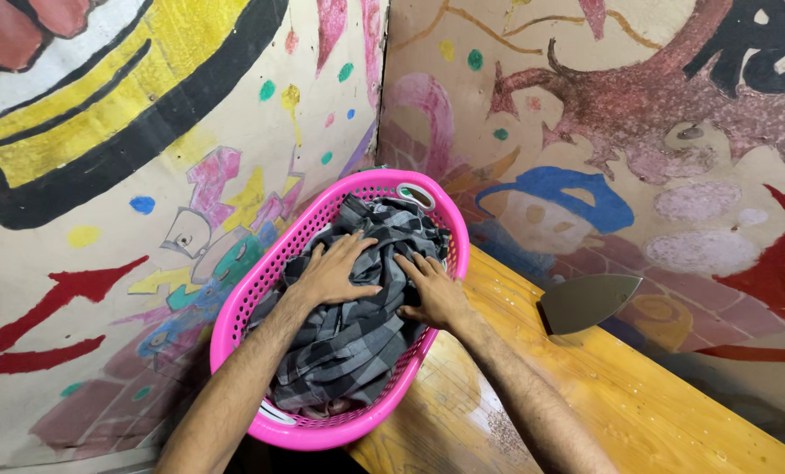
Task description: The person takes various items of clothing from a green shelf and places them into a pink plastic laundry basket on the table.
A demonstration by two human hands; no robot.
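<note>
- Bench: a yellow wooden top in the lower right of the view; the right forearm crosses above its near end.
- Basket: a pink plastic laundry basket with perforated walls, resting at the left end of the bench and overhanging its edge toward the painted wall.
- Cloth: a grey checked fabric heaped loosely inside the basket, filling it to the rim; a paler scrap shows beneath it at the near end.
- Left hand: palm down on top of the cloth, fingers spread and flat, pressing rather than gripping; nothing is held in it.
- Right hand: just beside the left, fingers curled into a fold of the cloth, grasping it.
- Handling note: the heap is soft and tangled, so gathering a full fold with both hands, rather than a corner, would likely keep it from trailing over the rim.
- Iron: its metal soleplate faces the camera at the far edge of the bench, well apart from both hands.
- Wall: brightly painted panels meeting in a corner behind the basket.
</note>
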